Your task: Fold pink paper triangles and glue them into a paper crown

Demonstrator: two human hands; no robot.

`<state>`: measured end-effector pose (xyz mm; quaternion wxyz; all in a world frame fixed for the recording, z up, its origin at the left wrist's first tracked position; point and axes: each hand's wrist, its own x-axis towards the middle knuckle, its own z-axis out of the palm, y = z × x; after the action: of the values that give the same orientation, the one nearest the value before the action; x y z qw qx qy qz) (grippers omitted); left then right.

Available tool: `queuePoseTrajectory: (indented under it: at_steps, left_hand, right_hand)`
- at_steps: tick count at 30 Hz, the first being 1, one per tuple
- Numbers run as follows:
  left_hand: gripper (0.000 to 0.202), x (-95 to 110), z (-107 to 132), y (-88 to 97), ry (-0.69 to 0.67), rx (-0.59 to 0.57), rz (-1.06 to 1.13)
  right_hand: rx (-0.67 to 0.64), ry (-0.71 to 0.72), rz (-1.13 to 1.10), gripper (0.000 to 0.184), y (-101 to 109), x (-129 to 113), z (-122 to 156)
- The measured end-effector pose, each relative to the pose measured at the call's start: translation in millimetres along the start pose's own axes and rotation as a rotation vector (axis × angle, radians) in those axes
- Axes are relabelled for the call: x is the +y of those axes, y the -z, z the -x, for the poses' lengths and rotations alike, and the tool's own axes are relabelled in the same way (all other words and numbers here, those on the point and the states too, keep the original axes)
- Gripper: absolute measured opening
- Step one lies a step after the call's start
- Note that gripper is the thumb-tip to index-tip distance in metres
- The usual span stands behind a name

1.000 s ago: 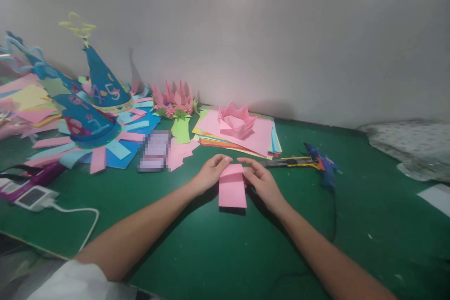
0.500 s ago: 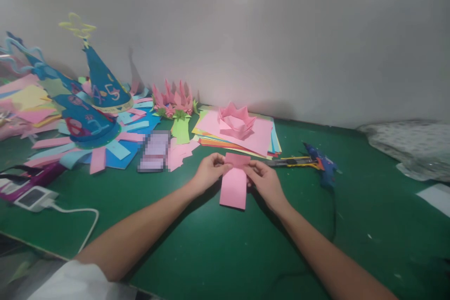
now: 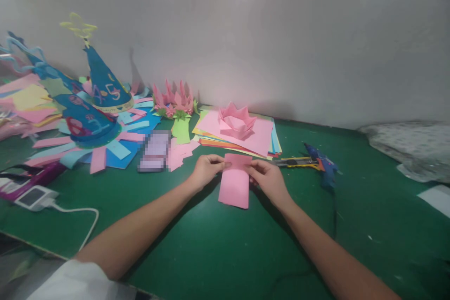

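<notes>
Between my two hands is a small pink paper (image 3: 235, 185), upright in outline and narrower at the top. My left hand (image 3: 208, 170) pinches its upper left edge with thumb and fingers. On the upper right edge, my right hand (image 3: 269, 178) grips it the same way, some fingertips hidden behind the sheet. Just beyond lies a stack of coloured paper (image 3: 207, 130) with a pink folded paper flower (image 3: 236, 122) on top. Right of my right hand is a yellow utility knife (image 3: 295, 162), touching or close to a blue glue gun (image 3: 325, 166).
Decorated blue cone hats (image 3: 93, 119) with paper strips stand at the left. A pink paper crown (image 3: 175, 98), a pixelated phone-like rectangle (image 3: 154, 151) and pink scraps (image 3: 181, 152) lie nearer the middle. A white device (image 3: 37, 197) trails a cable. A plastic bag (image 3: 411, 150) rests right, before a pale partition (image 3: 298, 51).
The pink paper now shows one broader, flatter face; the fold line that crossed its upper part no longer shows. Both hands stay at nearly the same place.
</notes>
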<state>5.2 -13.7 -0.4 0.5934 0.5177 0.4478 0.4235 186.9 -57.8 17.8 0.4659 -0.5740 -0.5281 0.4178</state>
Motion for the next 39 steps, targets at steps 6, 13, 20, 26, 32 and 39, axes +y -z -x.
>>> queuePoseTrajectory:
  at_steps: [6,13,20,26,32,39]
  left_hand:
    - [0.03,-0.8,-4.5,3.0,-0.092,-0.094,0.017]
    - [0.023,-7.7,-11.5,22.4,-0.106,0.005,-0.126]
    - [0.005,-0.4,0.7,31.1,-0.166,-0.124,-0.168]
    - [0.022,2.6,1.8,34.9,-0.29,-0.181,-0.351]
    - [0.028,-3.3,-1.2,40.2,-0.294,-0.158,-0.387]
    - [0.033,0.3,0.4,43.6,-0.231,-0.19,-0.391]
  right_hand:
    - [0.049,0.226,0.4,0.024,14.4,3.6,-17.7]
    - [0.183,0.497,0.757,0.024,37.1,3.7,-49.6]
    - [0.127,0.652,0.879,0.022,45.3,-8.8,-16.0]
    - [0.1,0.576,1.149,0.05,78.7,13.0,-16.0]
    - [0.064,0.51,1.398,0.042,107.0,23.6,-22.6]
    - [0.043,0.655,1.265,0.028,102.8,19.5,-24.5]
